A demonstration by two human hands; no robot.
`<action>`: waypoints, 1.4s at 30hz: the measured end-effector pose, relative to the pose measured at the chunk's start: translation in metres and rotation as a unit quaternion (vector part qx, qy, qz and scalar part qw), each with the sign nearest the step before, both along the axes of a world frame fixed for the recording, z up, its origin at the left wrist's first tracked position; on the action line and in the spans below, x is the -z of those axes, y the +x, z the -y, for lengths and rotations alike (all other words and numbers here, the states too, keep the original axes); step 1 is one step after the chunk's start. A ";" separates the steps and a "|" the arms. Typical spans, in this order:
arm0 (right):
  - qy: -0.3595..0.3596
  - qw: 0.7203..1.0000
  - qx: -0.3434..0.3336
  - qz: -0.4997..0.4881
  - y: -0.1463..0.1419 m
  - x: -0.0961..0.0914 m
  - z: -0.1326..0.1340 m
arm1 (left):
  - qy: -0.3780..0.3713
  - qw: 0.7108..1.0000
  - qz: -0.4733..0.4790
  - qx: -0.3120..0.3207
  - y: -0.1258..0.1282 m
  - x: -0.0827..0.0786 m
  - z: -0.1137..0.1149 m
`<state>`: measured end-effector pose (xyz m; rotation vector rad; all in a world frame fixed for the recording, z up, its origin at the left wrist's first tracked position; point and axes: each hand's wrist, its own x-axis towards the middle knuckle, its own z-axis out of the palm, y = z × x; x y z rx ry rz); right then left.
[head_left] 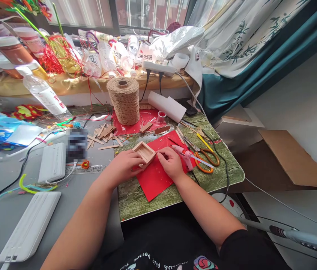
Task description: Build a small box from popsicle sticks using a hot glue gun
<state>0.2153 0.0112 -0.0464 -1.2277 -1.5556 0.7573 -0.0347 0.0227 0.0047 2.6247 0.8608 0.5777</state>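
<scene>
A small open-topped wooden box made of thin wood strips is tilted above a red sheet. My left hand grips the box at its near left side, fingers bent over the rim. At the box's right corner is my right hand, its fingers curled and pressed together; whether they touch the box or pinch something small, I cannot tell. Just right of that hand lies a pink glue gun with a pale stick in it. Scissors with orange handles are beside it.
Loose craft sticks lie behind my left hand. A large twine spool stands at the back. White power banks rest on the grey table. A black cable crosses the right edge. A water bottle leans at back left.
</scene>
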 end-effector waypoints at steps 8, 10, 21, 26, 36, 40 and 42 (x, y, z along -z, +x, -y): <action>0.000 1.000 0.005 -0.004 0.000 0.002 -0.002 | 0.002 1.000 -0.011 -0.002 -0.002 0.007 -0.002; 0.000 1.000 0.003 -0.002 0.000 0.003 -0.002 | -0.001 1.000 -0.012 -0.001 -0.002 0.007 -0.002; 0.002 1.000 0.000 -0.013 0.000 0.000 0.001 | -0.029 0.999 -0.034 -0.004 -0.004 0.006 -0.002; -0.004 1.000 -0.007 -0.004 -0.001 0.002 0.001 | -0.038 0.999 -0.031 -0.004 -0.004 0.004 -0.002; 0.024 1.000 0.006 -0.008 -0.001 0.000 0.001 | -0.040 0.999 -0.017 -0.013 0.000 0.001 0.001; -0.001 1.000 -0.013 0.004 -0.002 0.001 0.000 | -0.039 0.999 -0.017 -0.013 0.000 0.004 0.000; -0.010 1.000 -0.008 0.004 -0.003 0.000 0.000 | -0.039 0.999 -0.015 -0.012 0.000 0.005 0.000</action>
